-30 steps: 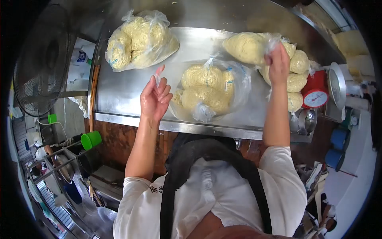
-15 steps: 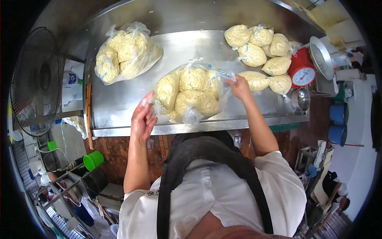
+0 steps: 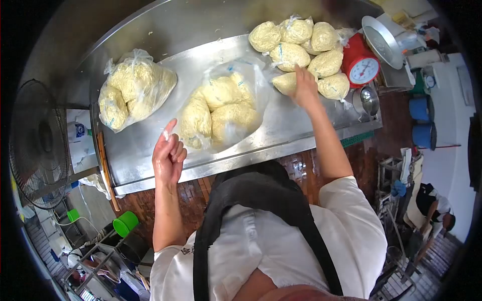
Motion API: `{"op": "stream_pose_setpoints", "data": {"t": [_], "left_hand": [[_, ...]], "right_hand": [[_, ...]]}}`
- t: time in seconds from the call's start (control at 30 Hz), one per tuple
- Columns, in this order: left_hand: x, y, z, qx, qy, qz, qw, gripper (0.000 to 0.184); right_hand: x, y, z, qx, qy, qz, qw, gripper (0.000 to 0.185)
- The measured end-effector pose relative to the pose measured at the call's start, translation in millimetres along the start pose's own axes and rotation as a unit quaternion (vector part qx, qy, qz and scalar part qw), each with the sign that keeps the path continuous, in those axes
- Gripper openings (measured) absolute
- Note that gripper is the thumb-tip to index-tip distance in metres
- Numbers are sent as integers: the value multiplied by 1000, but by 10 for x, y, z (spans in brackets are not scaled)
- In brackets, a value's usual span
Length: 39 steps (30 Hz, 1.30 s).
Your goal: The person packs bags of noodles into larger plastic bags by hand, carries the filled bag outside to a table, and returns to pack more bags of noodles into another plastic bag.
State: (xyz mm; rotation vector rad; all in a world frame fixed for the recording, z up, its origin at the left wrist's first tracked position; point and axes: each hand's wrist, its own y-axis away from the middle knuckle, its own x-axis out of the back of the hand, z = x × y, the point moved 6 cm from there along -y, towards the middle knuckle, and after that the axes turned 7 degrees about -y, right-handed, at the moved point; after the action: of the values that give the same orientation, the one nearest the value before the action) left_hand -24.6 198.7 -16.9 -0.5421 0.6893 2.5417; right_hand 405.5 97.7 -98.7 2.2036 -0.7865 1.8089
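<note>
A large clear plastic bag [image 3: 236, 125] holding several small bags of pale noodles lies in front of me, its mouth loose. My left hand [image 3: 169, 156] is at its left side, fingers curled and thumb and forefinger close together. A whitish bit shows between them; I cannot tell whether it is the bag's film. On the right my right hand [image 3: 305, 91] has its fingers stretched over a small bag of noodles [image 3: 284, 83], partly covering it. Whether the fingertips touch it is unclear.
Several more noodle bags [image 3: 325, 64] are grouped at the right, beside a red scale [image 3: 362, 70] with a metal pan [image 3: 382, 42]. A steel bowl [image 3: 370, 101] sits near the corner. Another filled large bag [image 3: 133, 90] lies left on the metal table [image 3: 191, 57].
My right hand has let go of the large bag's edge and moved to the small noodle bags. The view has shifted, and the large bag's mouth has spread loosely.
</note>
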Motion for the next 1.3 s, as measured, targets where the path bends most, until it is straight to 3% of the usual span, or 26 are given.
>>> {"op": "stream_pose_setpoints", "data": {"t": [0.1,0.2,0.33,0.37,0.47,0.5,0.53,0.6,0.7,0.73,0.77,0.83,0.93,1.0,1.03,1.1,1.13,1.2,1.23,1.3], "left_hand": [[-45,-54,69,-14,3,11,1000,55],[-127,-118,56,2,-22,6,1000,56],[-116,-69,43,0,-24,14,1000,57],[-101,-75,37,-6,-20,16,1000,56],[-30,-63,17,-5,8,19,1000,55],[-15,-59,10,-4,11,24,1000,54],[-6,-57,3,-3,16,28,999,54],[-6,-51,9,-4,19,36,999,54],[-42,-63,35,2,17,32,999,54],[-53,-59,34,6,18,26,999,55],[-63,-47,29,11,19,19,1000,56],[-69,-41,15,9,24,6,1000,57],[-55,-32,-14,5,31,-13,999,58],[-41,-20,-16,1,38,-18,999,58],[-27,-4,-23,3,39,-17,999,58],[4,11,-8,5,40,-15,999,57],[8,17,7,3,41,-16,999,57],[20,59,-3,4,44,-15,999,55],[33,68,-30,11,33,-9,999,55],[42,78,-108,26,13,1,1000,54]], "right_hand": [[-493,179,303,40,91,-38,994,93],[-551,-254,410,65,81,-97,990,93],[-924,-798,805,-24,-109,-298,948,92],[-1046,-842,944,-17,-127,-291,948,91],[-1393,-625,1271,-140,-323,-204,914,83],[-1484,-459,1190,-210,-490,-262,804,79],[-1534,-231,1062,-272,-632,-310,656,74],[-1520,95,886,-325,-711,-295,550,68],[-1700,226,828,-335,-835,-176,399,68],[-1471,117,819,-307,-838,-115,436,69],[-827,-32,656,-295,-791,-9,535,74],[439,-420,69,-194,-805,27,559,78],[1802,-927,-665,110,-766,-8,633,78],[2071,-1117,-934,165,-683,-61,709,70],[2116,-1085,-1243,215,-594,-101,769,72],[1883,-964,-1815,247,-472,-167,830,74],[1498,-848,-1960,231,-447,-197,841,72],[386,-525,-2075,193,-341,-352,850,72],[-207,-265,-2037,175,-256,-352,883,69],[-315,-157,-1957,205,-307,-294,882,68]]}}
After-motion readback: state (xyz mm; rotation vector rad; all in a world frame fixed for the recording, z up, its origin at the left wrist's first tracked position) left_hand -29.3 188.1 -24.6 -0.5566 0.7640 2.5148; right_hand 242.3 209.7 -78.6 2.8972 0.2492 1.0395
